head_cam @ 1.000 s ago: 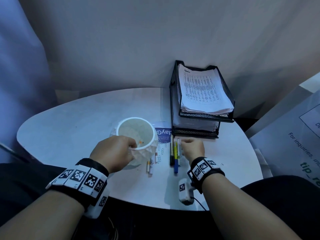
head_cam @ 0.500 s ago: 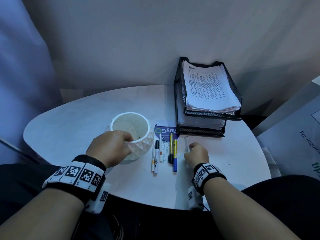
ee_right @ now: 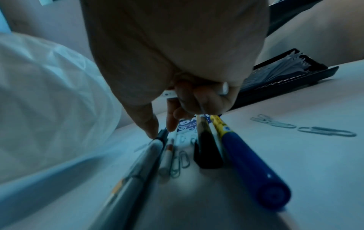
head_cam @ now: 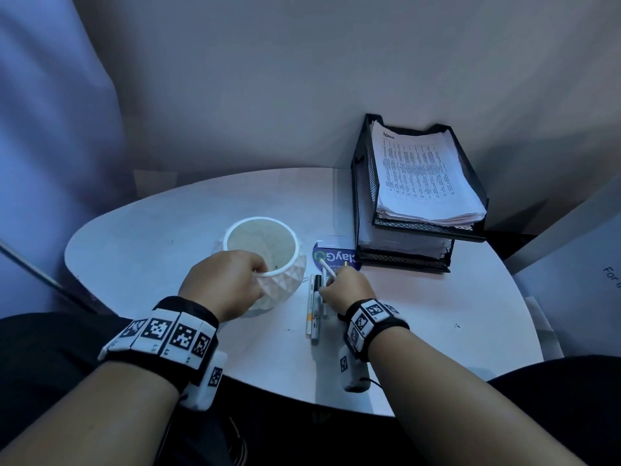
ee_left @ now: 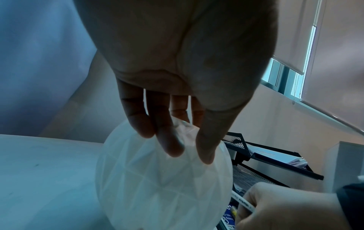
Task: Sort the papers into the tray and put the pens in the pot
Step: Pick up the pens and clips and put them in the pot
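Left hand point(head_cam: 224, 284) grips pot point(head_cam: 268, 264) rim, steadying it mid-table point(head_cam: 168, 230) for drop-in. Right hand point(head_cam: 346, 289) curls round white pen point(head_cam: 327, 266), thumb reaching remaining pens point(head_cam: 314, 307) just beside pot. Papers point(head_cam: 423, 176) already stacked in tray point(head_cam: 361, 196), far right edge.

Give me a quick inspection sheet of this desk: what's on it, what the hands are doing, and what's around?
Surface: white rounded table, a few dark specks.
Job's things: white pot upright, no pens seen inside; pens lying beside it; black two-level tray stacked with papers.
Clutter: paper clips; blue round sticker.
Hands: left hand holds the pot's rim; right hand holds a white pen over the row.
Cables: thin black lead at the right wrist camera.
Surroundings: plain wall, window blind, printed board at right.
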